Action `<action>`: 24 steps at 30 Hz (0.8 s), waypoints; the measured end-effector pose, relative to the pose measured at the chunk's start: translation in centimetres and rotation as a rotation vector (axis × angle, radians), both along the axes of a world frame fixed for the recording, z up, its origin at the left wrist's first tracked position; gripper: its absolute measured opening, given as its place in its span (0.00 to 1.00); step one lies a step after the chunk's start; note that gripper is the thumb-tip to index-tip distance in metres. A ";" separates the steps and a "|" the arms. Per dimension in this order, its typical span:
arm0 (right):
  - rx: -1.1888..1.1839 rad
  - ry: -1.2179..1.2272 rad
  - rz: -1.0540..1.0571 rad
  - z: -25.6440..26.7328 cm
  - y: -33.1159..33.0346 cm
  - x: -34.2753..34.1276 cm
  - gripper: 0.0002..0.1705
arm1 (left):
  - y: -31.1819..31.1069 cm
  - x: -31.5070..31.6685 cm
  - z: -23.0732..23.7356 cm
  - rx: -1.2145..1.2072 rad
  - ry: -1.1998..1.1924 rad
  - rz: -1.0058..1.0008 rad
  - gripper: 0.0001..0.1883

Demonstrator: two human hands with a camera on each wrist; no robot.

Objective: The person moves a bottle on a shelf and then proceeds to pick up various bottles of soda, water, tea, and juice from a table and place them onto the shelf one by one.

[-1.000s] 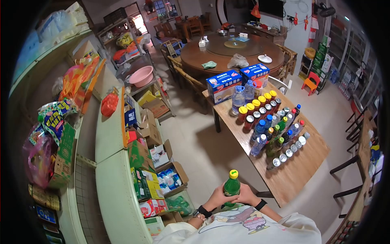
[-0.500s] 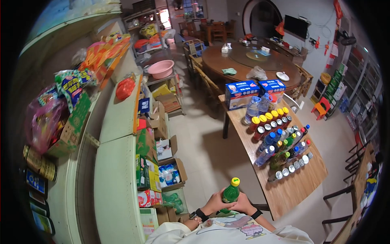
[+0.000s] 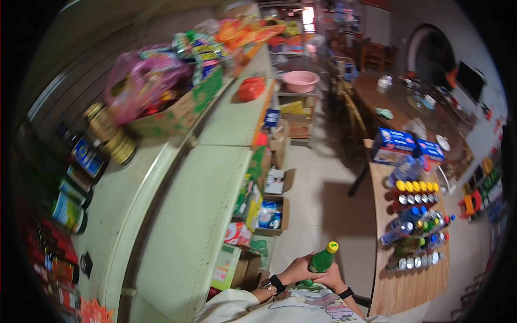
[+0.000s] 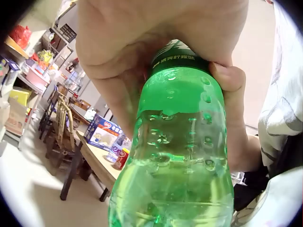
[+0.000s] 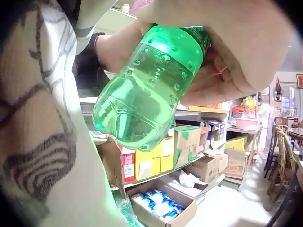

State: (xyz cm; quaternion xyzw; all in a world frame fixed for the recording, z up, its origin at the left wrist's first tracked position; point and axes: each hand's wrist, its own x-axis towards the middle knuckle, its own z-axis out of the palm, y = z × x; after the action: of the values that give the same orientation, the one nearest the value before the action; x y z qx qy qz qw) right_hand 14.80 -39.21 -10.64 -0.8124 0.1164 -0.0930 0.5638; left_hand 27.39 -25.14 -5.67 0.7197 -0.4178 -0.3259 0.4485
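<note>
A green plastic soda bottle (image 3: 321,262) with a yellow cap stands slightly tilted in front of the person's body. The left hand (image 3: 295,270) grips it from the left and the right hand (image 3: 334,278) from the right, both around its label. Clear liquid shows through the lower part of the bottle (image 4: 177,151) in the left wrist view, below the curled fingers. From the right wrist, the bumpy base of the bottle (image 5: 142,94) hangs below the right hand (image 5: 241,42). Most of the label is hidden by the hands.
On the left runs a pale green shelf unit (image 3: 183,215) with cartons below and bags on top. A wooden table (image 3: 406,285) on the right bears rows of bottles and cans and blue boxes (image 3: 395,145). Behind stand a round table (image 3: 371,89) and chairs.
The head view has swung left toward the shelves, so the drinks table now lies farther right. Both hands still hold the green bottle in front of the body.
</note>
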 end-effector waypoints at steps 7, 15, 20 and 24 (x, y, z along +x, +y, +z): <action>-0.069 0.000 0.329 -0.7 1.2 6.6 0.41 | 4.6 1.5 0.2 -0.003 -0.034 0.322 0.39; -0.024 -0.117 0.829 1.6 3.8 16.2 0.44 | 8.3 1.4 1.7 -0.181 -0.173 0.814 0.36; -0.098 -0.198 1.157 4.6 6.3 21.0 0.45 | 9.7 1.0 4.6 -0.145 -0.280 1.084 0.34; -0.097 -0.245 1.329 8.8 8.7 23.2 0.46 | 10.0 -0.3 7.3 -0.221 -0.163 1.290 0.33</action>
State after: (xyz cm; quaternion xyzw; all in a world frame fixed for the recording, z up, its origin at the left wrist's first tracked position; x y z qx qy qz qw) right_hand 37.95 -30.56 -1.80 -0.7192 -0.4771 0.1768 0.4732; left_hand 27.14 -15.11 1.58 0.7979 0.0338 0.1086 0.5919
